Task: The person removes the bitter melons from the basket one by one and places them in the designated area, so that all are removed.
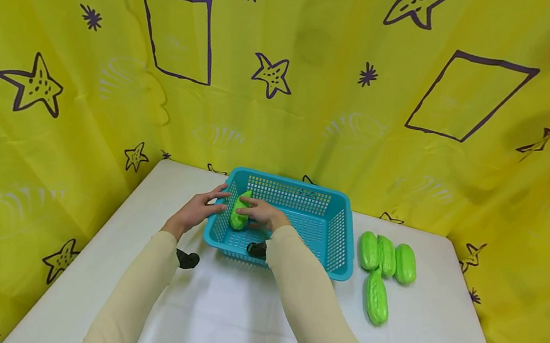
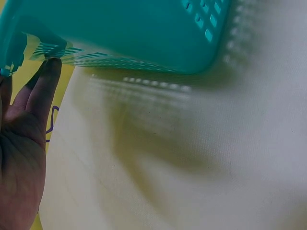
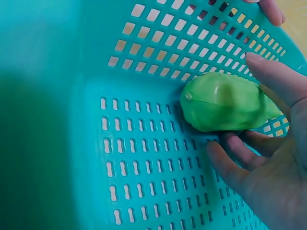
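A blue-green plastic basket [image 1: 289, 181] stands on the white table. Inside, along its left wall, lies a glossy green gourd-shaped vegetable [image 3: 225, 101]. My right hand [image 1: 261, 214] reaches in and holds it near the pointed end, thumb on one side and fingers on the other. Outside the basket, my left hand [image 1: 195, 210] touches the left rim with fingers fairly straight and spread. From below, the left wrist view shows the palm and fingers of that left hand [image 2: 24, 153] against the basket's end wall [image 2: 124, 28].
Right of the basket, a green gourd [image 1: 369, 251] lies side by side with two others, and one more gourd [image 1: 377, 298] lies in front of them. Yellow curtains [image 1: 307, 123] with drawn stars surround the white table [image 1: 243, 329] at the back and sides.
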{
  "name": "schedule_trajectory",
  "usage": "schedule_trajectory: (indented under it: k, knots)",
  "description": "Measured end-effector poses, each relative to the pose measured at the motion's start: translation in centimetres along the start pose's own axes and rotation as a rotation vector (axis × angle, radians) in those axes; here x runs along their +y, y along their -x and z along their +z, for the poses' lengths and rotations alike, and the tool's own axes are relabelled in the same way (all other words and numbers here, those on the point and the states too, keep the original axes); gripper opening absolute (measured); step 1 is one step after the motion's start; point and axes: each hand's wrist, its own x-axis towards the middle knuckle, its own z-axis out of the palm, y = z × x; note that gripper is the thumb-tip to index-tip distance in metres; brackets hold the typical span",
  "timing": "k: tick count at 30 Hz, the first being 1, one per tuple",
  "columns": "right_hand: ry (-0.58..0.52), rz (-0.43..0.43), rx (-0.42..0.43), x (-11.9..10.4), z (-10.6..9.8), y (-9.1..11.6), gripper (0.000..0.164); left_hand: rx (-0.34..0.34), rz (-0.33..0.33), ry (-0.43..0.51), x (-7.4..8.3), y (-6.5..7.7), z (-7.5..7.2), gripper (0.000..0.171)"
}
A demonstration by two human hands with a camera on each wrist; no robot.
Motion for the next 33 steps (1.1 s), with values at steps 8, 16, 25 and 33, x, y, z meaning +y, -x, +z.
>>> schedule_trajectory:
  k: [8, 16, 25, 33]
  knots:
    - [0.036, -0.017, 0.03, 0.3, -0.2, 0.2, 0.059, 0.002, -0.007, -0.013, 0.0, -0.2, 0.1, 0.05]
    - [0.144, -0.021, 0.139, 0.6, -1.0, 0.8, 0.051, 0.01, -0.026, -0.02, 0.2, -0.2, 0.1, 0.051]
    - [0.153, 0.027, 0.211, 1.2, -1.9, 0.5, 0.045, 0.007, -0.035, -0.007, 0.2, -0.2, 0.1, 0.051]
    - [0.099, -0.005, 0.171, 1.4, -2.3, 1.0, 0.047, 0.005, -0.033, -0.004, 0.1, -0.2, 0.0, 0.051]
